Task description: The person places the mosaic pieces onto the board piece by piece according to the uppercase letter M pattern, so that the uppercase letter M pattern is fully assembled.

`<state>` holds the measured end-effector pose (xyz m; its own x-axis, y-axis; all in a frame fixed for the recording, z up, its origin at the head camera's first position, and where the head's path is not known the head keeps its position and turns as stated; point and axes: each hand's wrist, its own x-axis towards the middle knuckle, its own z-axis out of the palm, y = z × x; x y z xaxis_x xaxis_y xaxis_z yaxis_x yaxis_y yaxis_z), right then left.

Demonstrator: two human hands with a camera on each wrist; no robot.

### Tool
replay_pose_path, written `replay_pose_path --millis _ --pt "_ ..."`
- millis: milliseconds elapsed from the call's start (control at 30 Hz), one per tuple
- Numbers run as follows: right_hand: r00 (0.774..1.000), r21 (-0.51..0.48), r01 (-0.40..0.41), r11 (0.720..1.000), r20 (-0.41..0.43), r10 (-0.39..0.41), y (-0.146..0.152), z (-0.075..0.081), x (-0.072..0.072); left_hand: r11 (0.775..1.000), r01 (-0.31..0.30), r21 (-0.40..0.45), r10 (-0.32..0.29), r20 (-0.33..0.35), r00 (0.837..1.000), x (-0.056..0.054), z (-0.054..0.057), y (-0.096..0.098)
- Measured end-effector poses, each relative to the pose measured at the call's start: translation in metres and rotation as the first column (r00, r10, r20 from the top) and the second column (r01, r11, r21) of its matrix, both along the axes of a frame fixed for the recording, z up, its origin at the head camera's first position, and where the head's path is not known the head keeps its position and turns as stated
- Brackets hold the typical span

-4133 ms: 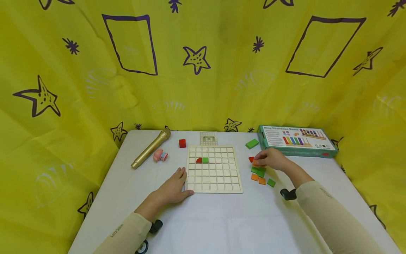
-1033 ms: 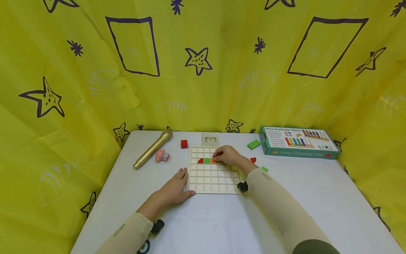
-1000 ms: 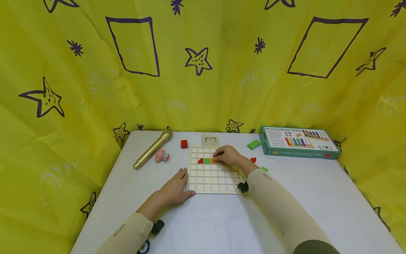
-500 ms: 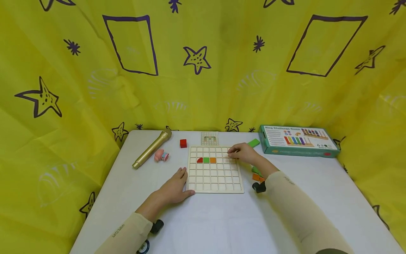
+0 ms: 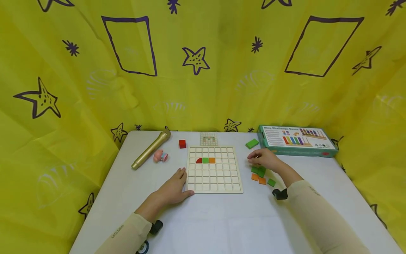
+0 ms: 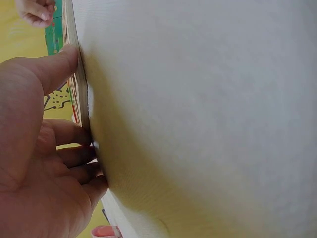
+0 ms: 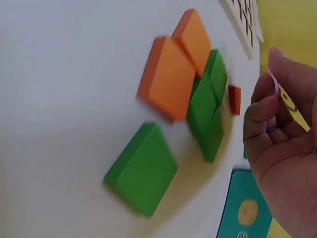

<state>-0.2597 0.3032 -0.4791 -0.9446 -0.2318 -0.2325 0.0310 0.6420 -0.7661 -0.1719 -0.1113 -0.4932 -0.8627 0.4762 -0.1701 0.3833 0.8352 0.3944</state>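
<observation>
Fingers [image 7: 262,110] of the right hand [image 5: 266,159] loosely bent, grasping nothing, near loose green tiles [image 5: 261,172] and orange tiles [image 5: 255,177] right of the grid board [image 5: 213,179]. Left hand [image 5: 172,187]: relaxed, thumb and fingers touching the board's edge. On board, one row: red tile [image 5: 199,161], green square [image 5: 205,160], orange square [image 5: 212,160].

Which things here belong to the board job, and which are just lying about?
Apparently in use:
- grid board, touched by the left hand
- red tile, green tile and orange tile set in it
- loose green tiles, loose orange tiles, red piece near the right hand
- pattern card behind the board

Probably unrelated:
- gold microphone
- pink figure
- red cube
- green block
- game box
</observation>
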Motion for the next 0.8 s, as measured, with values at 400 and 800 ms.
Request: replay_pose_path --millis 400,800 --pt "1.000 0.044 -0.026 0.999 0.007 0.026 0.045 -0.009 0.016 1.000 0.005 0.001 -0.005 -0.021 1.000 -0.001 -0.005 -0.001" --pt "0.987 0.054 -0.134 0.989 0.099 0.128 0.056 -0.002 0.020 1.000 0.002 -0.007 -0.002 -0.014 1.000 -0.001 -0.004 0.001"
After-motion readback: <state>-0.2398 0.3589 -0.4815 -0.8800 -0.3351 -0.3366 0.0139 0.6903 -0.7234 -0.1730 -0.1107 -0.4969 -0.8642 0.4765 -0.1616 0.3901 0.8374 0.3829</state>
